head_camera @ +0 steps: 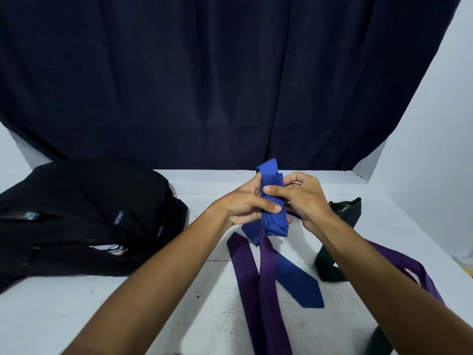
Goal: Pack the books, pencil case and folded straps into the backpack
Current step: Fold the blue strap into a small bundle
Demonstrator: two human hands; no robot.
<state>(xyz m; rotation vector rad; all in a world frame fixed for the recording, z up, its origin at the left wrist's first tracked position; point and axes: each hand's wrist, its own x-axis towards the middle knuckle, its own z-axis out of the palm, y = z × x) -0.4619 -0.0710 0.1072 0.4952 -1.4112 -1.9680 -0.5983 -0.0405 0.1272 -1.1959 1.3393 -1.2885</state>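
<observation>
A blue strap (275,219), folded into a thick bundle, is held above the white table (179,303). My left hand (245,203) grips the bundle from the left, thumb across its front. My right hand (302,196) pinches it from the right. The strap's loose pointed end (299,280) trails down onto the table. A purple strap (258,285) lies unfolded under it and runs to the right. A dark green strap (330,267) lies beside my right forearm. The black backpack (84,216) lies on the table at the left. No books or pencil case show.
A dark navy curtain (204,85) hangs behind the table. White walls stand at both sides. A yellow object (469,271) peeks in at the right edge.
</observation>
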